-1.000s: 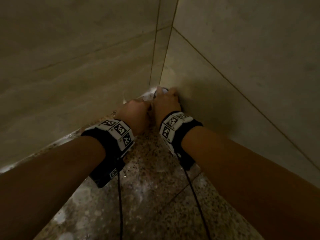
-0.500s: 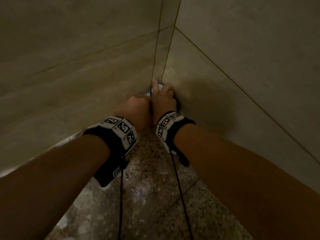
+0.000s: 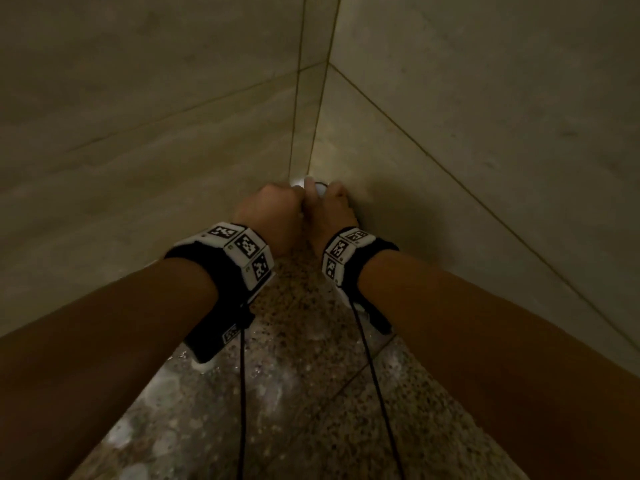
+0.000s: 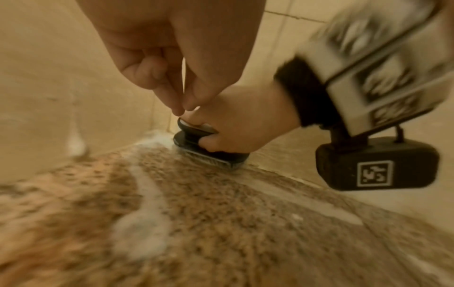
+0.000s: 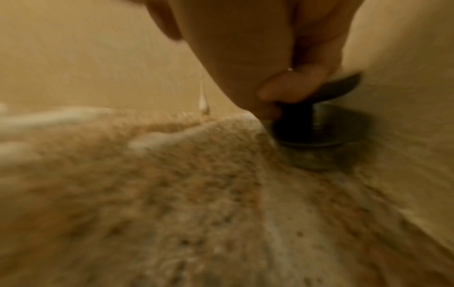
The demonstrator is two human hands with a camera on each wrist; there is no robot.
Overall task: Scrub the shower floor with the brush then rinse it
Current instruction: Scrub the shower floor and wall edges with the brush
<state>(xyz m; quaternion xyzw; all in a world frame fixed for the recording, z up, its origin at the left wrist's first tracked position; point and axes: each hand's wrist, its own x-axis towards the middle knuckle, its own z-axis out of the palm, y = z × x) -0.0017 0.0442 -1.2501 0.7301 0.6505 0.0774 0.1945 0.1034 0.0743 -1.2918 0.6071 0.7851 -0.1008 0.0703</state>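
Observation:
In the corner where two beige walls meet, a black round scrub brush (image 4: 194,140) with a knob handle stands bristles-down on the speckled brown shower floor (image 3: 311,393). My right hand (image 4: 228,134) grips its knob, fingers curled under the cap, as the right wrist view also shows for the brush (image 5: 319,136) and the right hand (image 5: 277,97). My left hand (image 4: 181,108) hovers just above with curled fingers, its tips at the knob's top, holding nothing. From the head view the left hand (image 3: 277,209) and right hand (image 3: 332,209) sit side by side and hide most of the brush (image 3: 317,188).
White soap foam (image 4: 145,223) streaks the wet floor and gathers in the corner (image 4: 157,139). Tiled walls (image 3: 138,150) close in on the left and right (image 3: 485,133). Wrist-camera cables (image 3: 242,393) hang down over the floor near me.
Both hands and the brush have slid away from me, deeper into the wall corner. The right hand's grip on the knob is unchanged.

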